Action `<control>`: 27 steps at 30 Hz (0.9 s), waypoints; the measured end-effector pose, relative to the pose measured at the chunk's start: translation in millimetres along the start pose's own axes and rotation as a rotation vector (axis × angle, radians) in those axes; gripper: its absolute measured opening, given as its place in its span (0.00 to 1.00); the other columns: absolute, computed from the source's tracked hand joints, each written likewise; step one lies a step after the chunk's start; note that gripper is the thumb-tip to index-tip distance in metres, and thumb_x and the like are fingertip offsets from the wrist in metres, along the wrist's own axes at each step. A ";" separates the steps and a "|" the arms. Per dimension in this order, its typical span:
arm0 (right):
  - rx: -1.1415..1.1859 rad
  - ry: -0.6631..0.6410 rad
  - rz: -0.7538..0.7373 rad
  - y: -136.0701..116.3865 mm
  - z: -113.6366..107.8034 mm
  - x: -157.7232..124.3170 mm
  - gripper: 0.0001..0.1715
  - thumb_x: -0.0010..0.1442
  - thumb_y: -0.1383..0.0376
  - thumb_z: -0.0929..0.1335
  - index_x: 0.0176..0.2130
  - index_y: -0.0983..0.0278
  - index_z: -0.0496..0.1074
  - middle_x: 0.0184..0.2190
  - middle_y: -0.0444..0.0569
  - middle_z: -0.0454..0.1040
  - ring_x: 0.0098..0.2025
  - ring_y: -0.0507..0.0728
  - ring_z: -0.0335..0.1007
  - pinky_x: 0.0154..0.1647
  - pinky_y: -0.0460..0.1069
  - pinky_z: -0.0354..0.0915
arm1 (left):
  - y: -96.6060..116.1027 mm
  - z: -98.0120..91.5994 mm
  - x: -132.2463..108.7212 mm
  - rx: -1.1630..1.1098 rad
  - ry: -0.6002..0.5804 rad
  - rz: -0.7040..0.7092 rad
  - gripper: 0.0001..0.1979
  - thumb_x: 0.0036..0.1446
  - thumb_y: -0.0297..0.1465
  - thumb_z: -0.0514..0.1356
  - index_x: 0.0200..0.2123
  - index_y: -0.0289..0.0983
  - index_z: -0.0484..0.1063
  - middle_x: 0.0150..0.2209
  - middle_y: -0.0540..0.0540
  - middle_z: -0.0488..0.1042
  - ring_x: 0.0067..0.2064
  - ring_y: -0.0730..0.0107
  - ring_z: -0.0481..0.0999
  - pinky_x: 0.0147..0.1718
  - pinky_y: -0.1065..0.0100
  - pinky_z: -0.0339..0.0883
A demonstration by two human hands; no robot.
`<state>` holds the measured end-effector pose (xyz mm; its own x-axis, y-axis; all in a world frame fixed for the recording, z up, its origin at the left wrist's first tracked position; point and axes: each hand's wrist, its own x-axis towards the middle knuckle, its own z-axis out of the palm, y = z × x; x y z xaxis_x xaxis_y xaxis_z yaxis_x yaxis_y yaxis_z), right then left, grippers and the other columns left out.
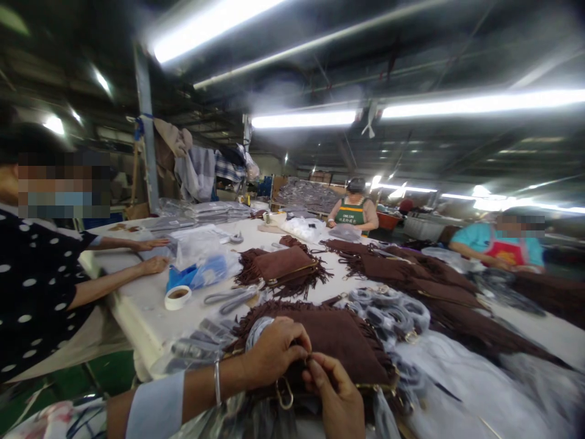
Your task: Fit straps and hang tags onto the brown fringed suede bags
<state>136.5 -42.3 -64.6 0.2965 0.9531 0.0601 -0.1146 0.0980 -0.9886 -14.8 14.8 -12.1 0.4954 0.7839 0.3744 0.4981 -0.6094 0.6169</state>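
A brown suede fringed bag (340,341) lies in front of me on the white table (137,305). My left hand (274,350), with a thin bangle on the wrist, is curled over the bag's near edge, fingers pinched. My right hand (336,396) meets it from below, thumb and fingers pinched at the same spot on the bag's top edge, just above a gold metal ring (284,393). What sits between the fingertips is too small to make out.
More fringed brown bags (286,265) and a long pile (429,274) cover the table, with bagged straps (388,308), a tape roll (177,297), scissors (231,299) and plastic bags (201,256). A person in a dotted top (31,286) sits left; two others work farther back.
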 end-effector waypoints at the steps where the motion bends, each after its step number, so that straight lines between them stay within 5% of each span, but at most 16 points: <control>1: 0.023 -0.012 0.003 1.5 -1.2 0.3 0.27 0.45 0.47 0.76 0.36 0.64 0.79 0.31 0.47 0.80 0.31 0.58 0.77 0.34 0.48 0.73 | -0.3 0.3 -0.3 0.001 0.004 0.004 0.06 0.56 0.26 0.58 0.32 0.39 0.75 0.33 0.50 0.77 0.41 0.66 0.72 0.45 0.66 0.58; 8: 0.087 -0.066 0.006 7.5 -8.4 2.1 0.28 0.45 0.47 0.76 0.38 0.64 0.79 0.30 0.49 0.80 0.31 0.57 0.76 0.35 0.49 0.72 | -0.4 1.9 -0.3 0.003 0.011 0.011 0.07 0.57 0.24 0.58 0.32 0.39 0.75 0.33 0.52 0.78 0.38 0.68 0.72 0.44 0.66 0.57; 19: -0.356 0.086 -0.031 4.9 -0.1 -6.2 0.26 0.54 0.44 0.67 0.38 0.62 0.76 0.21 0.44 0.76 0.19 0.53 0.63 0.21 0.46 0.59 | 0.5 7.5 -6.1 0.107 0.059 0.089 0.07 0.58 0.22 0.58 0.31 0.38 0.74 0.32 0.50 0.76 0.40 0.66 0.71 0.45 0.64 0.57; 27: -0.403 0.127 -0.042 0.7 4.5 -6.9 0.23 0.54 0.46 0.67 0.37 0.61 0.76 0.22 0.44 0.77 0.23 0.56 0.69 0.26 0.48 0.61 | -0.9 12.4 -10.7 0.170 0.105 0.182 0.06 0.58 0.21 0.58 0.32 0.37 0.72 0.33 0.49 0.74 0.39 0.65 0.69 0.45 0.63 0.57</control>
<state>130.1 -47.6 -65.1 0.4104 0.9054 0.1087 0.2724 -0.0079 -0.9622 -11.7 5.4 -25.3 0.5152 0.6625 0.5438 0.5243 -0.7455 0.4115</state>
